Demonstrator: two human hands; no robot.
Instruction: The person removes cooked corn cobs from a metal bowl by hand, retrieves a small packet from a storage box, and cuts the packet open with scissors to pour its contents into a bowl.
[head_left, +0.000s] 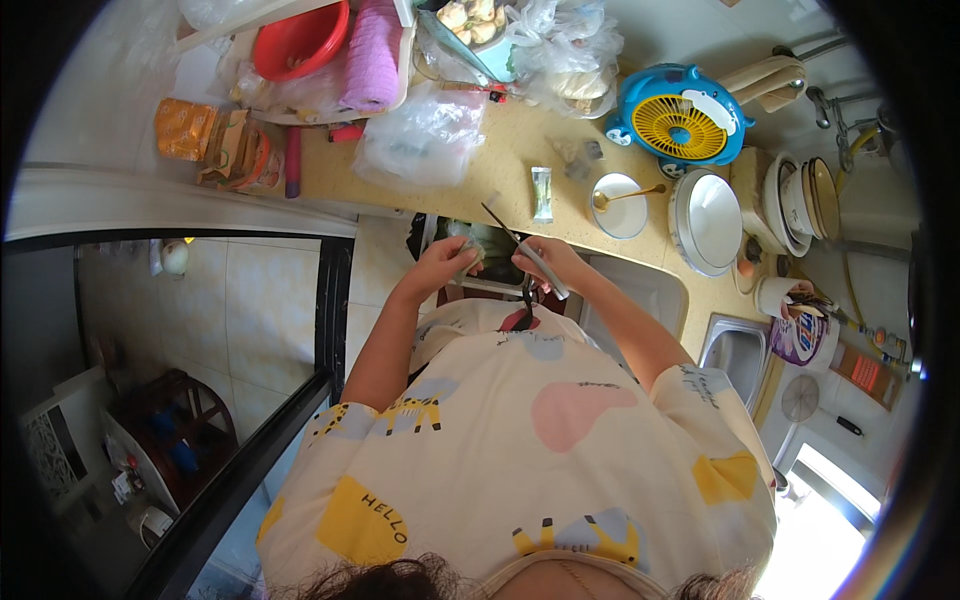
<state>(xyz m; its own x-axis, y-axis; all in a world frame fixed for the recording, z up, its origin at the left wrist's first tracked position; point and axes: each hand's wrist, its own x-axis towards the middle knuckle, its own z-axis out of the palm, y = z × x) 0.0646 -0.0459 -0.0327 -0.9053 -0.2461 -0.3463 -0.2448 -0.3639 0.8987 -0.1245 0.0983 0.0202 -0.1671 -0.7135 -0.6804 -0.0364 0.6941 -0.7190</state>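
Note:
My left hand (444, 264) pinches a small pale-green item (472, 255) between thumb and fingers; what it is cannot be made out. In my right hand (553, 262) is a slim knife (541, 268) with a light grey handle, its thin dark blade tilted up and left towards the counter edge. The hands are apart at waist height. Below and between them sits an open drawer or bin (491, 279) holding green produce (499, 244), partly in plastic. A black strap (527, 304) hangs against the patterned shirt by my right hand.
The yellow counter (495, 161) bears a small sachet (541, 195), a white bowl (619, 206) with a gold spoon, stacked bowls (705, 221), a blue fan (681, 124) and plastic bags (424, 135). A sink (739, 349) is at right, a black-framed door (334, 315) at left.

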